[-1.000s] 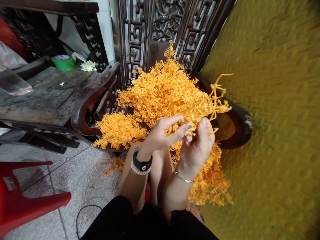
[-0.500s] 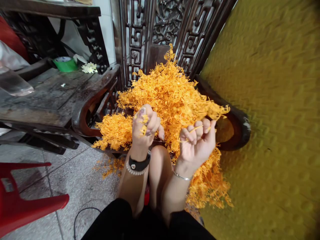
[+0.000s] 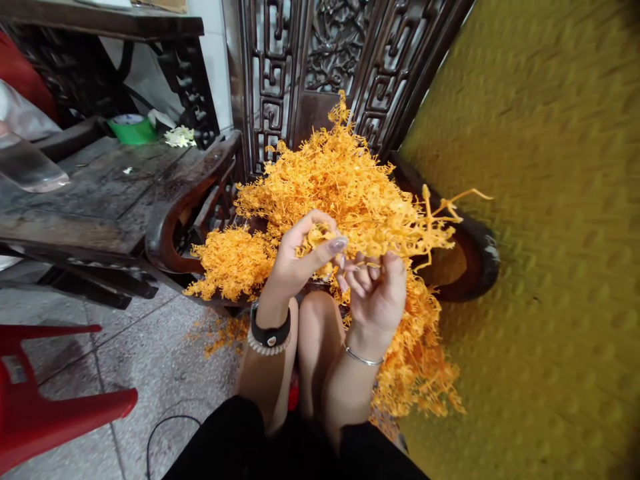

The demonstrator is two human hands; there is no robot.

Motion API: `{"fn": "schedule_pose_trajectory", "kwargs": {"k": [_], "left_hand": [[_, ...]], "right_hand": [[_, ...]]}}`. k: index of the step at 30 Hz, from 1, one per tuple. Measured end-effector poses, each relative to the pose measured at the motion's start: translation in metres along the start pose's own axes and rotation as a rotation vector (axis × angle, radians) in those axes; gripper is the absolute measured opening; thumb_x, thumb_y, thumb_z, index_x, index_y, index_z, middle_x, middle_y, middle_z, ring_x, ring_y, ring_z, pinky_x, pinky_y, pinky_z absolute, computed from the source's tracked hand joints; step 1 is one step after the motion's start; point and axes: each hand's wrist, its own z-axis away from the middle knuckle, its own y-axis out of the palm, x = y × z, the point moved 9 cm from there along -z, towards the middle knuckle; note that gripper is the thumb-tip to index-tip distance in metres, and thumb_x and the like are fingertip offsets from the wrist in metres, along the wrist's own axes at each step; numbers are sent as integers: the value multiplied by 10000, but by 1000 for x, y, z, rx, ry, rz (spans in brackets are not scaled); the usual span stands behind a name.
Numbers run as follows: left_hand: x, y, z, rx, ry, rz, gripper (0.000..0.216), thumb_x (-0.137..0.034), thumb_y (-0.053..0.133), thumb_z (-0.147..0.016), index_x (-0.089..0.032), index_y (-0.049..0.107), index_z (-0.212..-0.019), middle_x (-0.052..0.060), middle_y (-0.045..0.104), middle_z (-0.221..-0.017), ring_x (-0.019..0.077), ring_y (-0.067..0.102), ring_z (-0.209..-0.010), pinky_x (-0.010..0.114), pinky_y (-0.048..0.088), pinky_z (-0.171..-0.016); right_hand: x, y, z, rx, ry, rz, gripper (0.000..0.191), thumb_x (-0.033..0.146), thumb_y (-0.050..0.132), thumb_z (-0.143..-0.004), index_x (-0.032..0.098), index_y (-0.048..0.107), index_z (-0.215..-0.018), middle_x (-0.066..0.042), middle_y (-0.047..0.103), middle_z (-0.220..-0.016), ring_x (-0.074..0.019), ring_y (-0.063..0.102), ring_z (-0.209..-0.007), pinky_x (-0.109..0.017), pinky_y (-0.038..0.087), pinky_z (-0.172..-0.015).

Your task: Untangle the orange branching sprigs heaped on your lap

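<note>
Left hand (image 3: 300, 260) and right hand (image 3: 377, 293) sit at the near edge of a large heap of orange sprigs (image 3: 340, 180), still piled high over a carved chair (image 3: 193, 207), with a few fallen on the floor (image 3: 165, 360). Left fingers close on a small tuft (image 3: 315, 237); the half-curled right's grip is unclear.

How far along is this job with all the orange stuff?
Little looks finished: only loose orange strands lie scattered on the floor. In hand is a small tuft, cupped in the left hand, with the right hand close beside it. Left to do: the big orange heap, still piled high on the dark wooden chair.
</note>
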Motion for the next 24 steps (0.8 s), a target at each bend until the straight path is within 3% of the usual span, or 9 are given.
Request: {"fn": "schedule_pose_trajectory", "kwargs": {"k": [5,11,18,24], "left_hand": [[-6,3,1,25,-9,-132,142,-296,549,-842,-196,550,-942,-7,575,-810,57,572,-528,183,507,-466],[-22,3,3,-30,105,-538,200,-291,461,-889,-194,589,-1009,35,633,-1050,79,602,-661,232,523,-652],[-20,10,3,-13,160,-784,203,-258,433,-892,-185,548,-1043,26,656,-947,114,612,-798,247,492,-765],[-18,15,4,25,241,-840,268,-186,460,-837,-187,509,-1101,45,633,-1040,154,589,-937,268,466,-815]], "right_hand": [[6,3,2,-18,-72,107,450,452,632,-717,208,299,-539,111,211,-414,-32,216,-324,-198,293,-357],[13,7,5,-8,-174,250,439,378,612,-768,190,301,-521,100,228,-433,-23,195,-355,-186,235,-361],[13,0,5,-88,-199,353,378,340,641,-749,180,374,-536,92,255,-484,-23,200,-400,-189,253,-399],[15,-5,3,-136,-207,376,377,348,665,-719,182,372,-549,83,265,-511,-33,208,-437,-192,222,-412]]}}
